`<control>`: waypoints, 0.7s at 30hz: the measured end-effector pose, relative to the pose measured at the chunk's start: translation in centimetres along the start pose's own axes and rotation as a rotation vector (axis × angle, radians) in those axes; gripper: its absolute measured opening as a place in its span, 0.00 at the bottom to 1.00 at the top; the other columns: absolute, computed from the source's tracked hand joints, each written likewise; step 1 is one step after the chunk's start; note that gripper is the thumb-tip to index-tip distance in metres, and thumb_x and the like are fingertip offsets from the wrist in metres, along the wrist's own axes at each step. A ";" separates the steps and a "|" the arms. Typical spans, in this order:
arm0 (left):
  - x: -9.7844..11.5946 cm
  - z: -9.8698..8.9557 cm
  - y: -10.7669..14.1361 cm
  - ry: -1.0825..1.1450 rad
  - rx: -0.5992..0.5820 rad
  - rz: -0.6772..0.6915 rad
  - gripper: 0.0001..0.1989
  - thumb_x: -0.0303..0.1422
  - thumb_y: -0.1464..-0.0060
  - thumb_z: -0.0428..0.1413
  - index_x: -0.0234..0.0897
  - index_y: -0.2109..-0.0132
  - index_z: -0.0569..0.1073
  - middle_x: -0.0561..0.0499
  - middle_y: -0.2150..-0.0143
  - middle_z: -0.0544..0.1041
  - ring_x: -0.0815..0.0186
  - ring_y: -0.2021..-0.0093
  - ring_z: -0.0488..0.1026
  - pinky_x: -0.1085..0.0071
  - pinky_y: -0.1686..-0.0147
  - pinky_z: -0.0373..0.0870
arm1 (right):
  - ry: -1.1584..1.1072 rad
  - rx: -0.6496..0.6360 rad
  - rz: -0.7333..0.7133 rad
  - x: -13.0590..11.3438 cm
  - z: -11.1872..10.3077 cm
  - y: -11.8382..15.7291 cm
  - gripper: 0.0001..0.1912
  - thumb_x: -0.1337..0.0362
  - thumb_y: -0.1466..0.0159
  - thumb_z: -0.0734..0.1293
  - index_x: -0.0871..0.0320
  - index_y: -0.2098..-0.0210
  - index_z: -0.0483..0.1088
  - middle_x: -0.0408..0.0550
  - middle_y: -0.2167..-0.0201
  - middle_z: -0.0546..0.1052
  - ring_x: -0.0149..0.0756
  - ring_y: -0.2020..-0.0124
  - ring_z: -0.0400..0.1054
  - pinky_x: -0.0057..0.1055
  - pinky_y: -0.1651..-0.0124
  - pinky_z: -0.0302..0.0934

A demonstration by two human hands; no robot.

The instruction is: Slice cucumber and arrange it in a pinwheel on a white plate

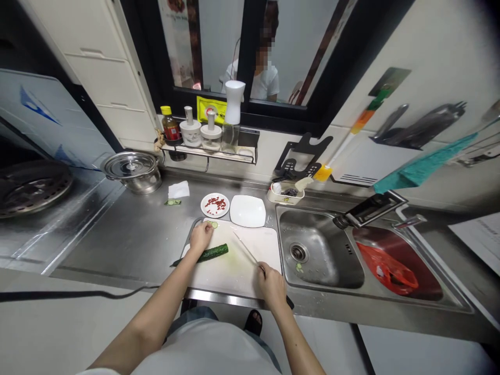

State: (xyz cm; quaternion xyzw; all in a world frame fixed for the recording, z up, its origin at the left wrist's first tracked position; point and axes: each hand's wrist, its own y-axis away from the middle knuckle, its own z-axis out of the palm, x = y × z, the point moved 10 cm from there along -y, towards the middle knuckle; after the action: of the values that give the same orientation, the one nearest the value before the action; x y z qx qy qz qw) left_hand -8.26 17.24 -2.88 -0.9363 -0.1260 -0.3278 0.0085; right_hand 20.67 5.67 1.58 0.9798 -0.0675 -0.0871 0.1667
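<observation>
My right hand (271, 286) is closed round the black handle of a knife (247, 247), whose blade points up and left over the white cutting board (250, 278). My left hand (201, 236) is at the board's upper left, its fingers bent beside pale green cucumber slices (213, 224); whether it grips a slice is too small to tell. A dark green cucumber (214, 252) lies on the board, its thin end passing under my left forearm and over the board's left edge.
Behind the board stand a plate of red pieces (215, 205) and a white square plate (247, 211). A steel pot (135, 172) is at the left. The sink (324, 250) adjoins at the right, with a red bag (390, 271). A person appears in the window.
</observation>
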 end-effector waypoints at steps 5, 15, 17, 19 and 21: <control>1.2 0.4 2.8 0.013 -0.060 0.128 0.08 0.33 0.44 0.53 0.39 0.61 0.76 0.48 0.62 0.78 0.60 0.58 0.73 0.68 0.58 0.65 | 0.027 -0.057 0.018 -0.4 0.7 -0.1 0.18 0.60 0.30 0.52 0.53 0.53 0.71 0.50 0.62 0.79 0.38 0.60 0.73 0.28 0.64 0.54; 4.3 1.6 7.0 0.017 -0.136 0.407 0.13 0.39 0.39 0.50 0.42 0.58 0.78 0.48 0.60 0.77 0.61 0.56 0.70 0.65 0.53 0.63 | -0.011 -0.109 -0.102 -4.9 1.2 -0.3 0.17 0.60 0.29 0.51 0.56 0.55 0.70 0.51 0.61 0.79 0.38 0.59 0.73 0.28 0.64 0.54; 4.4 1.6 7.1 0.015 -0.134 0.418 0.14 0.40 0.38 0.50 0.43 0.56 0.79 0.48 0.60 0.77 0.62 0.56 0.70 0.66 0.53 0.63 | -0.018 -0.109 -0.122 -5.8 1.2 -0.3 0.17 0.60 0.29 0.52 0.56 0.54 0.69 0.51 0.61 0.79 0.38 0.59 0.73 0.28 0.64 0.55; 4.4 1.9 7.1 0.004 -0.150 0.433 0.14 0.41 0.39 0.51 0.44 0.55 0.79 0.48 0.59 0.77 0.62 0.55 0.70 0.66 0.53 0.63 | -0.026 -0.105 -0.138 -6.5 1.2 -0.4 0.17 0.61 0.29 0.51 0.56 0.53 0.69 0.52 0.61 0.79 0.38 0.59 0.73 0.28 0.63 0.55; 4.4 2.3 7.1 -0.013 -0.172 0.444 0.14 0.41 0.39 0.51 0.45 0.54 0.79 0.48 0.59 0.77 0.62 0.55 0.70 0.66 0.53 0.63 | -0.037 -0.100 -0.152 -7.1 1.2 -0.5 0.17 0.61 0.29 0.51 0.57 0.53 0.69 0.53 0.60 0.79 0.38 0.58 0.73 0.28 0.62 0.55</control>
State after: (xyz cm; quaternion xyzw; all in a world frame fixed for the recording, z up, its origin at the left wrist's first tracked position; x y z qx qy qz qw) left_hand -1.87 11.62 -1.50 -0.9403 0.1115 -0.3215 -0.0003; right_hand 13.59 6.87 1.36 0.9708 0.0083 -0.1208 0.2072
